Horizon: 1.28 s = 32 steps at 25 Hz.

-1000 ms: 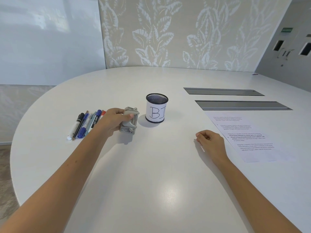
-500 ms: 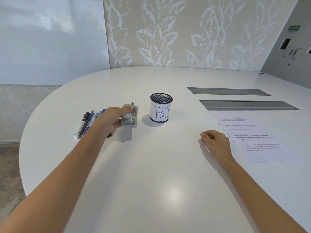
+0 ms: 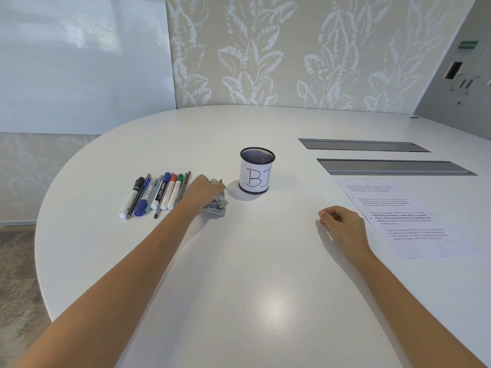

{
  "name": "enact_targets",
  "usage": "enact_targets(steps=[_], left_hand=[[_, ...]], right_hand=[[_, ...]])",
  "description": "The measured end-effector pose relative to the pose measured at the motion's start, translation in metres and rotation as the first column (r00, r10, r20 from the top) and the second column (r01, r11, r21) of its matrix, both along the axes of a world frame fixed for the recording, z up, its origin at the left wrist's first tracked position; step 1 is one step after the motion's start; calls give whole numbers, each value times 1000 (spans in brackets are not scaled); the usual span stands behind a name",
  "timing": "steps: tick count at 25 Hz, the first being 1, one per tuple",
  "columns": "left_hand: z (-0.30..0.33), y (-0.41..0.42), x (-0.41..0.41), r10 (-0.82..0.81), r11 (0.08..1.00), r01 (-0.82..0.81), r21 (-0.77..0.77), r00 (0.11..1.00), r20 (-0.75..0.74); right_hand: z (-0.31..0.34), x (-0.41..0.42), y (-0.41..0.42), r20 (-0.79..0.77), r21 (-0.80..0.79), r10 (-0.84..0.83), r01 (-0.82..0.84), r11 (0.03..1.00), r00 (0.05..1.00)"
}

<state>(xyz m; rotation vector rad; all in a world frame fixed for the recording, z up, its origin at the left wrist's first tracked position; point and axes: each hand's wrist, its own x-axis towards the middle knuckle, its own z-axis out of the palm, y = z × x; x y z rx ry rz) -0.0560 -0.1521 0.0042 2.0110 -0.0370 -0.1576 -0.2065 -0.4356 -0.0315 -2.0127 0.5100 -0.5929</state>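
Note:
My left hand [image 3: 203,191] grips a grey metal hole punch [image 3: 218,205] that stands on the white table [image 3: 239,274], just left of a black mesh pen cup [image 3: 256,170] wrapped in white paper marked "BI". The hand hides most of the punch's top. A row of several markers, pens and pencils [image 3: 156,192] lies side by side to the left of the hand. My right hand [image 3: 338,221] rests on the table with its fingers loosely curled and nothing in it, beside a printed sheet of paper [image 3: 398,216].
Two grey metal cable-slot covers [image 3: 393,167] are set into the table behind the sheet. The table's curved edge runs along the left, with carpet floor below. A leaf-patterned wall and a whiteboard stand behind.
My left hand has shifted on the hole punch, which now sits tipped lower on the table; more of the pen row shows beside it. My right hand has not moved.

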Motion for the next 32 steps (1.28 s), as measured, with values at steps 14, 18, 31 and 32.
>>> enact_targets(steps=[14,18,31,32], left_hand=[[-26,-8,-6,49,930,-173,325,933,356],[-22,-2,-9,32,950,-129,283,946,323],[-20,-82,-76,-501,784,153,602,727,468],[-25,-89,-77,-519,756,165,633,742,426]], right_hand=[[10,-12,-9,283,326,-308,211,922,908],[11,-41,-6,32,42,-92,91,995,995],[-9,-75,53,-609,-528,2,-407,745,793],[-11,-63,54,-605,-520,20,-413,748,796]])
